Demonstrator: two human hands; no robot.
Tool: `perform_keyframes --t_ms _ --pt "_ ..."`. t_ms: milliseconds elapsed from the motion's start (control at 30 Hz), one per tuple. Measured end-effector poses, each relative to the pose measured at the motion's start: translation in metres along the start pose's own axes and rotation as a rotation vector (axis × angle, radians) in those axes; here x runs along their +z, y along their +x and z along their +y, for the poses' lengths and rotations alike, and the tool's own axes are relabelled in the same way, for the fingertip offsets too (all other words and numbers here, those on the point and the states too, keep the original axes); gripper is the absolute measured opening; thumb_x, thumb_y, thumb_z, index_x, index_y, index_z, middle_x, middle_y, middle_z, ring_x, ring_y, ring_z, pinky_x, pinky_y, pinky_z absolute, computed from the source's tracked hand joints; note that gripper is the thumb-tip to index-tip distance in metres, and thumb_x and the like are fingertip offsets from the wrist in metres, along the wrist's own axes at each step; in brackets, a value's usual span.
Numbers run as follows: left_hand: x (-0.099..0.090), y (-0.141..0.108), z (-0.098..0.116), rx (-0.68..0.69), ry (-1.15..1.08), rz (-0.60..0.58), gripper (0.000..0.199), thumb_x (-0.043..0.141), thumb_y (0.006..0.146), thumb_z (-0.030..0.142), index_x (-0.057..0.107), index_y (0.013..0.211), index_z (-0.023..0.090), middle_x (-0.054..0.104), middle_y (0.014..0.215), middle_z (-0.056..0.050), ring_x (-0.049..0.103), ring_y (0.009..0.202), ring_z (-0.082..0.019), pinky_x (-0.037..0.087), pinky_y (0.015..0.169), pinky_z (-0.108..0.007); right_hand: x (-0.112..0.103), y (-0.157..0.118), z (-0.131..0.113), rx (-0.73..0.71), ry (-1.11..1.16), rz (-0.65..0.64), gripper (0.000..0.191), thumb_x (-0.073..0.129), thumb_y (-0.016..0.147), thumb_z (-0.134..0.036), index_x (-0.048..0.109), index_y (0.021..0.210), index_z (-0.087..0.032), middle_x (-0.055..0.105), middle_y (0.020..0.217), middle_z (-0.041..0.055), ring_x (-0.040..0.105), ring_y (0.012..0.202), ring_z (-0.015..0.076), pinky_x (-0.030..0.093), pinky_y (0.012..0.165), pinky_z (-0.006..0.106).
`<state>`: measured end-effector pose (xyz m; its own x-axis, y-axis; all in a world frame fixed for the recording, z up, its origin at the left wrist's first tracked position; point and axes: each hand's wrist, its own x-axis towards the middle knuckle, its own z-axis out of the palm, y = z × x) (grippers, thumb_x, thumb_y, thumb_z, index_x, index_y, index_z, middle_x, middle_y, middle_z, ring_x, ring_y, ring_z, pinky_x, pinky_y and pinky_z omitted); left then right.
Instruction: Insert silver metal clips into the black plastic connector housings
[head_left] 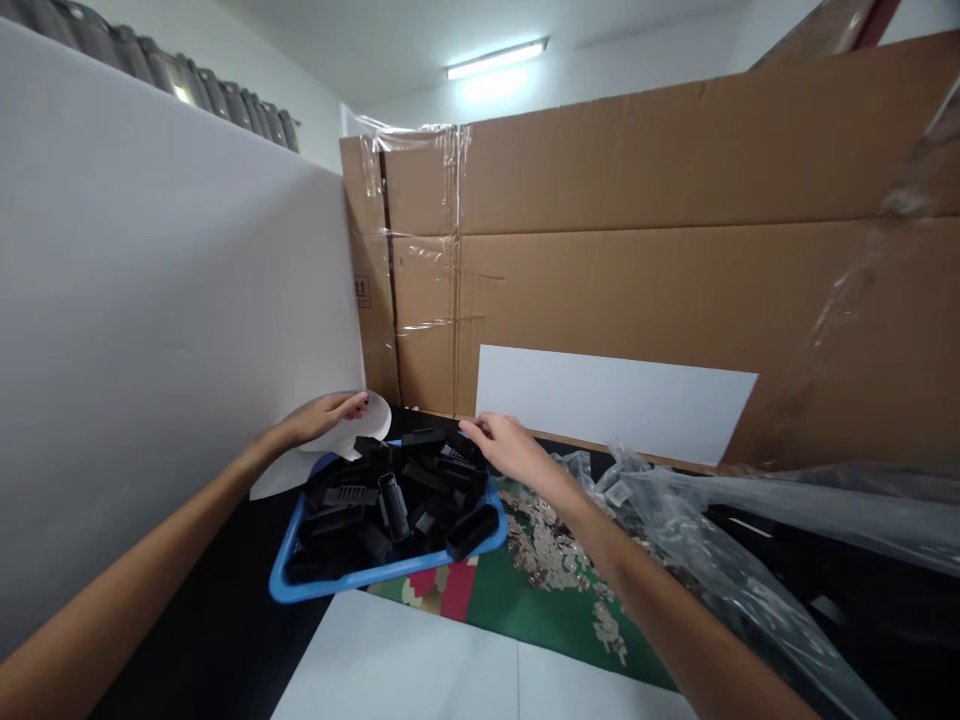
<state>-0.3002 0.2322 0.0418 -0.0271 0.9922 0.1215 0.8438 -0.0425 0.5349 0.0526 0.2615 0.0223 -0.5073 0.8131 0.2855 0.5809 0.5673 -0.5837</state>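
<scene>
A blue basket heaped with black plastic parts stands in front of me. My left hand is over its back left corner, in front of a round whitish dish. The fingers of that hand are drawn together, with a small dark spot at the tips, too small to name. My right hand hovers by the basket's back right corner, close to the black parts. Its fingers are curled under and its thumb points left; whatever they hold, if anything, is hidden.
Many small silvery metal pieces lie on a green patterned cloth to the right. Clear plastic sheeting is bunched beyond my right forearm. White sheets lie in front. Cardboard walls the back, a white panel the left.
</scene>
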Motion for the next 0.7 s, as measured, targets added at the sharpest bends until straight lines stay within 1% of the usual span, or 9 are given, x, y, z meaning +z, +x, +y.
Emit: perform_keyframes --t_ms 100,200,233,300,367,433,533,633,700 --pt "-0.002 0.004 0.005 -0.036 0.075 -0.064 0.053 0.051 0.102 0.062 0.074 0.098 0.014 0.077 0.096 -0.006 0.074 0.093 -0.022 0.058 0.091 -0.042 0.004 0.002 0.001 -0.005 -0.022 0.009 0.037 0.054 0.108 -0.045 0.07 0.09 -0.017 0.075 0.092 0.0087 0.069 0.082 0.0197 0.048 0.076 0.03" --pt "0.012 0.02 0.018 -0.118 0.174 -0.125 0.044 0.062 0.099 0.056 0.073 0.095 0.014 0.076 0.09 -0.003 0.074 0.081 -0.02 0.061 0.08 -0.038 0.01 0.004 0.001 -0.005 -0.048 0.018 0.039 0.054 0.107 -0.049 0.069 0.094 -0.016 0.074 0.092 0.0068 0.068 0.082 0.0179 0.052 0.081 0.033" --pt "0.018 0.028 0.022 -0.144 0.209 -0.13 0.04 0.064 0.099 0.052 0.073 0.097 0.013 0.076 0.092 -0.003 0.073 0.081 -0.019 0.061 0.078 -0.037 0.011 0.004 0.0 -0.003 -0.056 0.019 0.04 0.052 0.108 -0.049 0.069 0.094 -0.015 0.073 0.091 0.0063 0.068 0.082 0.0176 0.052 0.082 0.034" --pt "0.026 0.045 0.03 -0.165 0.268 -0.111 0.032 0.066 0.1 0.044 0.071 0.107 0.014 0.075 0.102 -0.005 0.073 0.088 -0.02 0.062 0.08 -0.038 0.013 0.004 0.0 0.004 -0.069 0.024 0.044 0.046 0.11 -0.049 0.067 0.09 -0.016 0.072 0.086 0.0056 0.068 0.081 0.0177 0.052 0.082 0.034" --pt "0.026 0.061 0.036 -0.139 0.311 -0.074 0.029 0.067 0.1 0.038 0.069 0.117 0.015 0.073 0.114 -0.008 0.072 0.097 -0.021 0.062 0.085 -0.04 0.011 0.003 -0.001 0.007 -0.076 0.03 0.049 0.039 0.112 -0.048 0.065 0.085 -0.017 0.072 0.083 0.0061 0.068 0.081 0.0189 0.05 0.081 0.033" --pt "0.016 0.072 0.038 -0.081 0.341 -0.04 0.029 0.067 0.1 0.035 0.067 0.122 0.016 0.071 0.12 -0.009 0.071 0.102 -0.022 0.062 0.087 -0.042 0.008 0.0 -0.001 0.007 -0.077 0.039 0.051 0.035 0.113 -0.048 0.063 0.081 -0.02 0.072 0.082 0.0071 0.069 0.082 0.0207 0.047 0.079 0.031" --pt "-0.009 0.077 0.035 0.02 0.372 -0.003 0.027 0.067 0.1 0.034 0.068 0.12 0.016 0.071 0.12 -0.009 0.071 0.102 -0.022 0.061 0.088 -0.042 0.004 -0.004 0.001 0.002 -0.075 0.063 0.048 0.033 0.113 -0.047 0.059 0.082 -0.022 0.072 0.082 0.0074 0.068 0.081 0.0223 0.043 0.076 0.029" --pt "-0.031 0.069 0.026 0.073 0.399 0.052 0.026 0.067 0.1 0.035 0.069 0.116 0.015 0.072 0.116 -0.008 0.071 0.101 -0.022 0.061 0.089 -0.043 0.004 -0.006 0.002 -0.023 -0.067 0.106 0.043 0.034 0.114 -0.044 0.057 0.086 -0.022 0.071 0.085 0.0076 0.067 0.084 0.0223 0.042 0.078 0.029" --pt "-0.04 0.058 0.019 0.073 0.409 0.11 0.025 0.067 0.1 0.037 0.07 0.112 0.016 0.072 0.113 -0.008 0.07 0.1 -0.022 0.059 0.09 -0.043 0.004 -0.007 0.003 -0.052 -0.06 0.136 0.038 0.035 0.114 -0.04 0.057 0.089 -0.021 0.07 0.09 0.0084 0.066 0.089 0.0226 0.043 0.082 0.03"
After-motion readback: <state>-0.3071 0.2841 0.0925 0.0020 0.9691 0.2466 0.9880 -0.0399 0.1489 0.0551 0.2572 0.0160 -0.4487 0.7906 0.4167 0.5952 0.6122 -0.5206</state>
